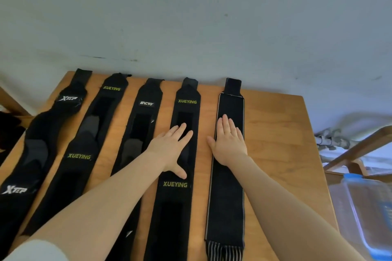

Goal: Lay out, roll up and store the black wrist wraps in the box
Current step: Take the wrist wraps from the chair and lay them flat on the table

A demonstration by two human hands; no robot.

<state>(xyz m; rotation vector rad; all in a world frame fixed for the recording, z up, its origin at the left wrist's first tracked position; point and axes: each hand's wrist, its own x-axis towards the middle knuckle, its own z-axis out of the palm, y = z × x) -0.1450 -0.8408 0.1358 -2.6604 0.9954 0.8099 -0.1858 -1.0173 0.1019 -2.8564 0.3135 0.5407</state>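
Several black wrist wraps lie flat side by side on a wooden table (275, 133), running from the wall toward me. My left hand (171, 148) presses flat, fingers straight, on a wrap marked XUEYING (176, 207). My right hand (230, 142) lies flat on the plain wrap with pale edging (226, 203) at the right end of the row. Left of these lie a wrap with a white label (146, 104), another XUEYING wrap (80, 154) and an XTEP wrap (31, 154). A clear plastic box with a blue rim (364, 214) stands off the table's right side.
A pale wall (191, 17) rises right behind the table's far edge. Bare table surface lies to the right of the plain wrap. Wooden furniture rails (356, 150) and grey pipes (331, 140) sit at the right. A dark object (8, 129) shows at the far left.
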